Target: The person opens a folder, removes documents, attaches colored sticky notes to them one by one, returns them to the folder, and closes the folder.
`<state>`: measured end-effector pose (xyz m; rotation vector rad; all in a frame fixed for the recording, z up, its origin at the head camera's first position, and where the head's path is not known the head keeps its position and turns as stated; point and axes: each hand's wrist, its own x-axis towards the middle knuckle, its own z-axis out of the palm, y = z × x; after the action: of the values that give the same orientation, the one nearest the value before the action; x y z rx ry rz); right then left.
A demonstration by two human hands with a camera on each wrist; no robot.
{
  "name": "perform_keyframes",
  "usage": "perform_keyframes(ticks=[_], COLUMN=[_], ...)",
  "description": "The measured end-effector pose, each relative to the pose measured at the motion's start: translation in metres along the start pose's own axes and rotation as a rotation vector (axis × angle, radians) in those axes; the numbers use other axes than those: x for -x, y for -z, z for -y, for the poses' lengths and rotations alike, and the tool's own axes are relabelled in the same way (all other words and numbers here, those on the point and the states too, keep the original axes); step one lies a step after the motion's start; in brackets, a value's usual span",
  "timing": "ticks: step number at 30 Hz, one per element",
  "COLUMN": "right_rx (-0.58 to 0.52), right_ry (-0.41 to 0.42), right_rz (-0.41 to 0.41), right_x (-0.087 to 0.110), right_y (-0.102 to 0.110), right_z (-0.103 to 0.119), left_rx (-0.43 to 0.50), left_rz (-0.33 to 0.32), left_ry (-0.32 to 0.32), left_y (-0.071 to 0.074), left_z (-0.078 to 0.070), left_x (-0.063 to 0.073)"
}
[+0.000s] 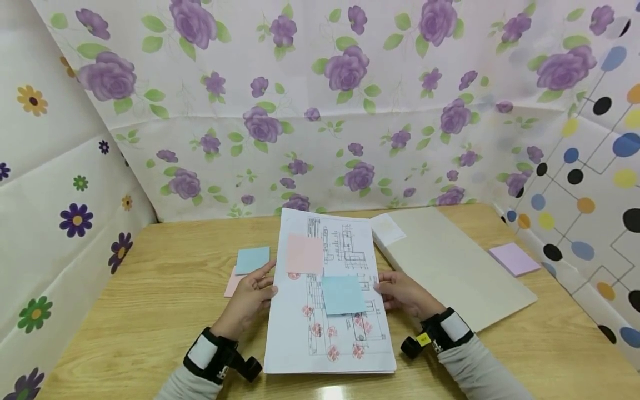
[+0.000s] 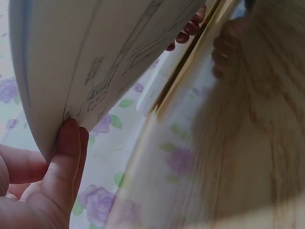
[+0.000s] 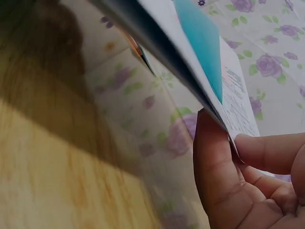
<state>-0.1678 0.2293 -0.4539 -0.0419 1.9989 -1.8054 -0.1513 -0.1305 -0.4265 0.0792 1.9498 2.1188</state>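
A thin stack of printed sheets (image 1: pixel 292 339), covered in line drawings and red stamps, is held up off the wooden table, its long sides running away from me. My left hand (image 1: pixel 252 294) pinches its left edge, fingers behind the paper in the left wrist view. On the opposite edge, my right hand (image 1: pixel 407 293) grips the sheets between thumb and fingers. A pink sticky note (image 1: pixel 305 254) lies on the upper left of the top sheet. Lower and further right is a blue sticky note (image 1: pixel 343 295). In the right wrist view, the sheets (image 3: pixel 240 102) part slightly at their edge.
A large beige file box (image 1: pixel 450 266) with a white label (image 1: pixel 388 229) lies flat on the right. Beyond it sits a purple note pad (image 1: pixel 514 259). Left of the sheets, a blue note pad (image 1: pixel 253 259) overlaps a pink one (image 1: pixel 233 282). Flowered sheeting (image 1: pixel 300 111) walls the table's back.
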Motion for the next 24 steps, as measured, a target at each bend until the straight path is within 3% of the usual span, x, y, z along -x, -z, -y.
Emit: perform_keyframes(ticks=[5,11,17,21,24], right_rx=[0.003,0.053,-0.022,-0.069,-0.094], right_ry=[0.011,0.079,0.086,0.085,0.097], right_rz=[-0.041,-0.105,-0.133,-0.158,-0.175], right_x=[0.003,0.011,0.022,0.032,0.038], right_y=[0.000,0.006,0.023,0.040,0.051], right_z=[0.001,0.004,0.004,0.004,0.006], left_rx=[0.011,0.026,0.030,-0.118,-0.323], left_rz=[0.019,0.072,0.069,0.073,0.111], left_ry=[-0.005,-0.015,0.030,-0.016,-0.140], left_y=[0.000,-0.003,-0.016,-0.028,-0.040], left_z=[0.001,0.001,0.004,0.012,0.018], left_x=[0.001,-0.003,-0.008,-0.019,-0.030])
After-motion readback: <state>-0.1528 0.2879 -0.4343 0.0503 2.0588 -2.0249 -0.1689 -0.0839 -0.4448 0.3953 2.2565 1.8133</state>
